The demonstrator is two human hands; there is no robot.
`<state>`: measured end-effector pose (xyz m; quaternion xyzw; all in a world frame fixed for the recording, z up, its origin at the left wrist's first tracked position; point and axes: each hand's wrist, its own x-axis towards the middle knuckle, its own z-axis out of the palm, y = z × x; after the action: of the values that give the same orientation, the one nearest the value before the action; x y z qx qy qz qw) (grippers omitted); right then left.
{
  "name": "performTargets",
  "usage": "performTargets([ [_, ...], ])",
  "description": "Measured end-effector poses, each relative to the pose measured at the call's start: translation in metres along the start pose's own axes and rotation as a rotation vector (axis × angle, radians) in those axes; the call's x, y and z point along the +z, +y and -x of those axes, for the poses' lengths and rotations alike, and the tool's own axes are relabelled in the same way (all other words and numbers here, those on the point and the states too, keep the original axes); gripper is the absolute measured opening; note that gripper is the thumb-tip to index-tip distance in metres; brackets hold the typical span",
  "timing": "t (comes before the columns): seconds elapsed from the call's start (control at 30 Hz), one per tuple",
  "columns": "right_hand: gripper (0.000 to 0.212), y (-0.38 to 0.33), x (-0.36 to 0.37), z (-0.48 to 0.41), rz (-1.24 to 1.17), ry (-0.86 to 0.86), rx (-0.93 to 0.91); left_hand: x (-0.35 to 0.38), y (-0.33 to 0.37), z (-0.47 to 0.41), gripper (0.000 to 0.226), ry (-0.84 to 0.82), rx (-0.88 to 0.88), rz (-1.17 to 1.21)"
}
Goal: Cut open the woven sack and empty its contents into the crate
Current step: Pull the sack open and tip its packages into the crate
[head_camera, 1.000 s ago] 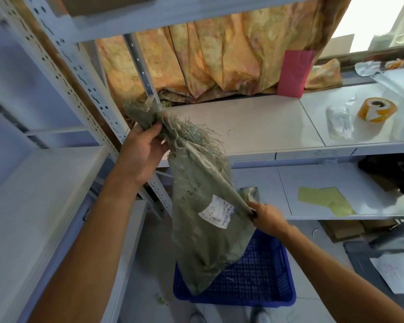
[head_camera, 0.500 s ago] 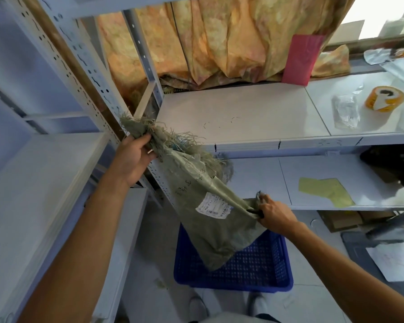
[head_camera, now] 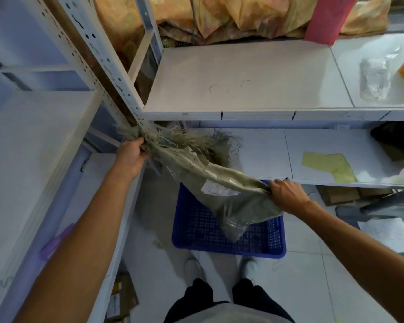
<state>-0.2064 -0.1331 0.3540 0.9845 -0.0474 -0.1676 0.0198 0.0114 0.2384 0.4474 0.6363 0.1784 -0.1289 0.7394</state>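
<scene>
The left grip (head_camera: 131,157) is closed round the frayed end of the woven sack (head_camera: 240,206), fingers curled into the loose fibres, just beside the shelf upright (head_camera: 117,89). The right grip (head_camera: 286,194) pinches a fold of the cloth lower down, on the right. Between them the sack hangs slack on a slant, high at the left, and its lowest corner dangles over the blue crate (head_camera: 231,251), which sits on the floor (head_camera: 313,276) just beyond the person's feet. The sack looks flat and limp. Whether anything is inside I cannot tell, and nothing shows falling. The frayed end seems to be the cut mouth. To empty well, that mouth should be turned down over the middle of the crate and the opposite corner lifted and shaken, so nothing lands on the floor. Count: one sack, one white label (head_camera: 219,190) on it, one crate, two grips at work.
</scene>
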Motion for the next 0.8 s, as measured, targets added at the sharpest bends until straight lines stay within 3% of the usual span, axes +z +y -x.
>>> performTargets([
  [0.23,0.015,0.003,-0.001,-0.01,-0.266,0.016,0.066,-0.008,-0.064,-0.002,0.029,-0.011,-0.092,-0.337],
  [0.5,0.023,-0.003,-0.014,-0.009,-0.454,-0.017,0.135,-0.001,-0.123,-0.009,0.037,-0.073,-0.16,-0.692],
  [0.63,0.027,-0.003,-0.02,-0.001,-0.711,0.047,0.253,0.006,-0.139,-0.001,0.011,-0.093,-0.117,-0.879],
  [0.7,0.029,-0.002,-0.019,0.001,-0.707,-0.003,0.299,0.008,-0.146,0.002,0.021,-0.083,-0.111,-0.984],
  [0.8,0.032,0.001,-0.018,0.005,-0.697,-0.011,0.338,0.011,-0.159,0.001,0.019,-0.136,-0.137,-1.017],
])
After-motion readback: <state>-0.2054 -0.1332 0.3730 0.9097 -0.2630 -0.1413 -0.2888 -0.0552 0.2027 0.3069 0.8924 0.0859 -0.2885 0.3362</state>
